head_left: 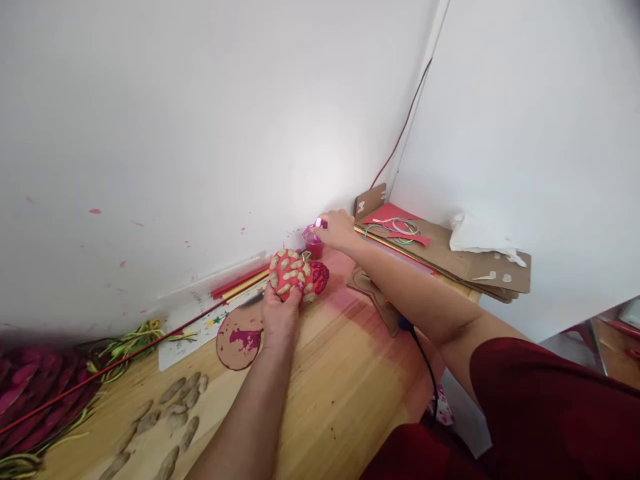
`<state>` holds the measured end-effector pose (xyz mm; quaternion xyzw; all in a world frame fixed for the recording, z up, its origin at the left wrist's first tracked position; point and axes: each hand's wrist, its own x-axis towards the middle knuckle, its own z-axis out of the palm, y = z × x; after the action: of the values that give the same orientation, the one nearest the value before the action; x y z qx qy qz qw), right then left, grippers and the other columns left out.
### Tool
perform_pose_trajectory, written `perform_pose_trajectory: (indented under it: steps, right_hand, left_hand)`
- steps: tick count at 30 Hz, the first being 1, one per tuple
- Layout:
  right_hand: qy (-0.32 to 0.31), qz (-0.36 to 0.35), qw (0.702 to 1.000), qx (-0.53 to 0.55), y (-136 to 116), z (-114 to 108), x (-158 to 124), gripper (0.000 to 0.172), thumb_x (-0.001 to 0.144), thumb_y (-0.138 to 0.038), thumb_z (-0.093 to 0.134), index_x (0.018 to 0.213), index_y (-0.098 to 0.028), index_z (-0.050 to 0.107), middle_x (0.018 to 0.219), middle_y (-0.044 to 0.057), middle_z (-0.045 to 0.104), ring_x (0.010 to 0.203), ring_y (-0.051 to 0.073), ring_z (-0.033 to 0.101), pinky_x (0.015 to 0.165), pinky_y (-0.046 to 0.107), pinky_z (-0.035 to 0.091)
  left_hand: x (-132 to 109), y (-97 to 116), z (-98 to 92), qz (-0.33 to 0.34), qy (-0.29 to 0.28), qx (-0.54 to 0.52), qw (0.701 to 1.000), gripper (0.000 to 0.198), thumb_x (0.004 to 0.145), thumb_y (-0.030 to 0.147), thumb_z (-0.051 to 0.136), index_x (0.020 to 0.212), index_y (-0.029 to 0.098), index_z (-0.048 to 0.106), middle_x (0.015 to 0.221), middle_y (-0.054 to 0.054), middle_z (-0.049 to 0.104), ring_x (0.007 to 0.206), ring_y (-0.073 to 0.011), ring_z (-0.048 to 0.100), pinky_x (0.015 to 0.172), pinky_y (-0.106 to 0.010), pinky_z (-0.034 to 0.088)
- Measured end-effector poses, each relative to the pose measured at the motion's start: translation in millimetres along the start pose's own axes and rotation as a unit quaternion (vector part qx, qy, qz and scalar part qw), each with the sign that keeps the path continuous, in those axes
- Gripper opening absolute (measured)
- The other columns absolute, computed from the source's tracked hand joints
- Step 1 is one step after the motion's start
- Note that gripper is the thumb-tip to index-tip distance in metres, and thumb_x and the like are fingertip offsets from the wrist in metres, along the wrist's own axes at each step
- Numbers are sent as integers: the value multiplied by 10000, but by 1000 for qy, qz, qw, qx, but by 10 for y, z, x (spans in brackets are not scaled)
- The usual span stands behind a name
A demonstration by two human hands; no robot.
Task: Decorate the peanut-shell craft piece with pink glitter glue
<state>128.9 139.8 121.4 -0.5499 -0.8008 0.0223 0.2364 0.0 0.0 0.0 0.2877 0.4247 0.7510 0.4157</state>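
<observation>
My left hand (pixel 281 317) grips a red craft piece (pixel 289 272) studded with peanuts in their shells. Dark pink, wet-looking paint covers its right end, and a small green loop pokes up at its top. My right hand (pixel 337 229) is closed, fingers pinched, above a small clear cup (pixel 314 248) of pink paint by the wall. Something with a pale pink end shows at those fingertips, too small to name. Beneath my left wrist lies a round brown cardboard piece (pixel 239 340) smeared with pink.
Loose peanuts (pixel 177 407) lie on the wooden table (pixel 340 400). Pink-painted discs (pixel 40 387) and green-yellow strings (pixel 133 343) are at left. Cardboard sheets (pixel 450 260) with cords and a white tissue (pixel 480 237) sit at right. A black cable (pixel 425 357) hangs over the near edge.
</observation>
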Motion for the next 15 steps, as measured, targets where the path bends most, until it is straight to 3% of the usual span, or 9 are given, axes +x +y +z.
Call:
perform_pose_trajectory:
  steps: [4, 8, 12, 15]
  right_hand:
    - [36, 6, 999, 38, -4, -199, -93, 288, 920, -463, 629, 929, -219, 783, 983, 84, 773, 1031, 289, 621, 812, 378, 435]
    - [102, -26, 974, 201, 64, -307, -332, 256, 882, -426, 670, 825, -196, 766, 769, 22, 745, 763, 182, 631, 714, 303, 431]
    - [101, -67, 938, 324, 96, -334, -631, 291, 863, -472, 675, 809, -197, 752, 727, -4, 734, 654, 144, 604, 654, 277, 435]
    - [95, -88, 936, 327, 49, -354, -789, 296, 881, -470, 659, 789, -201, 742, 760, 3, 749, 686, 151, 622, 674, 279, 454]
  left_hand:
    - [-7, 9, 11, 0, -8, -3, 1000, 589, 657, 314, 894, 1190, 198, 669, 1147, -102, 771, 964, -215, 747, 939, -382, 571]
    - [-30, 55, 44, 4, -21, -12, 1000, 625, 655, 322, 906, 1221, 198, 672, 1200, -114, 758, 1028, -227, 738, 955, -377, 563]
    - [-66, 107, 71, -9, -28, -32, 999, 602, 636, 315, 921, 1175, 191, 683, 1150, -103, 770, 970, -213, 743, 945, -377, 565]
    - [-91, 133, 87, -14, -35, -34, 999, 613, 619, 332, 936, 1157, 182, 684, 1084, -97, 782, 928, -211, 747, 937, -385, 568]
